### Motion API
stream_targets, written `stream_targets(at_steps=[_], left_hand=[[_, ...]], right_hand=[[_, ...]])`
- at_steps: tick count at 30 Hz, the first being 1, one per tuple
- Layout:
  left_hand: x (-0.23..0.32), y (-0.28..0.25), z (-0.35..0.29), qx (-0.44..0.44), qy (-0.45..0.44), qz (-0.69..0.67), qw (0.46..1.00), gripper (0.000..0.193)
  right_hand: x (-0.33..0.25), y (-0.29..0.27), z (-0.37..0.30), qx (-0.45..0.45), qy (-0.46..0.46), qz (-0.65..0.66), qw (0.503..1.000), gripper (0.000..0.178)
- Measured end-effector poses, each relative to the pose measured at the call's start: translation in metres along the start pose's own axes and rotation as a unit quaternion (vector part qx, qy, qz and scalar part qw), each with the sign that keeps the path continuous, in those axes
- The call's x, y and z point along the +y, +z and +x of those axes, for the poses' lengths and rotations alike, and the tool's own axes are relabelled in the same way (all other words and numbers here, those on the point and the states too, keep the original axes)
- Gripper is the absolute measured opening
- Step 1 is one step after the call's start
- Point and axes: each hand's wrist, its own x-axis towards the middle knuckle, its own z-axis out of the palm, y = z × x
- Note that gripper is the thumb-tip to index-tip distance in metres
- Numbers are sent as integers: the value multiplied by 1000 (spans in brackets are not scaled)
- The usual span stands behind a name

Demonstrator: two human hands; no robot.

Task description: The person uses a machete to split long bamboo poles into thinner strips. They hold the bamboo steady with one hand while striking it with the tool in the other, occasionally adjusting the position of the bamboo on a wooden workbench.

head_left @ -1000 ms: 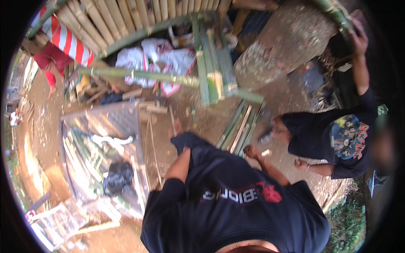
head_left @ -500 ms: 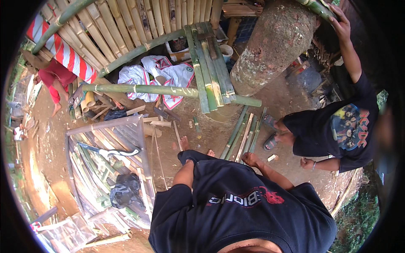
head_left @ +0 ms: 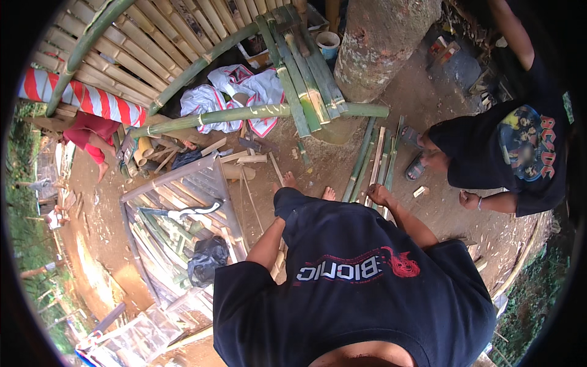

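Observation:
My right hand (head_left: 379,194) is a closed fist in front of my right hip, above the near ends of several bamboo strips (head_left: 362,164) on the ground. What it holds, if anything, cannot be made out. My left forearm (head_left: 267,243) hangs beside my dark shirt; the left hand is hidden behind my clothing. Left of it, a saw (head_left: 194,210) with a black-and-white handle lies on a framed panel (head_left: 131,227) strewn with bamboo pieces. A black plastic bag (head_left: 208,260) rests there too. Ahead, green slats (head_left: 306,85) lie across a horizontal bamboo pole (head_left: 229,116).
A co-worker in a dark printed shirt (head_left: 553,183) stands at the right, one arm raised. Another person in red (head_left: 92,131) is at the far left. A thick trunk (head_left: 379,49), a bucket (head_left: 328,44) and white sacks (head_left: 264,88) stand or lie ahead, by a bamboo slat structure (head_left: 131,46).
The view has tilted and shifted, so the panel and bag appear farther right. My right fist stays by the bamboo strips. The co-worker's raised hand has left the picture.

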Motion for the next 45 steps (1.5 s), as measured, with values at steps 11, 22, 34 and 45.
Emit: stream_targets(at_steps=[11, 22, 34, 45], left_hand=[[-2, -19, -42, -5, -24, 62, 998, 32], [-22, -46, -63, 1, -40, 129, 991, 33], [-41, -63, -81, 17, -51, 204, 978, 33], [-46, -64, -83, 10, -43, 257, 965, 34]], right_hand=[[-1, 20, 19, -20, 13, 21, 999, 34], [36, 37, 50, -55, 15, -97, 994, 32], [-34, 14, 22, -87, 41, -109, 989, 34], [-37, 7, 16, -80, 65, -98, 990, 30]])
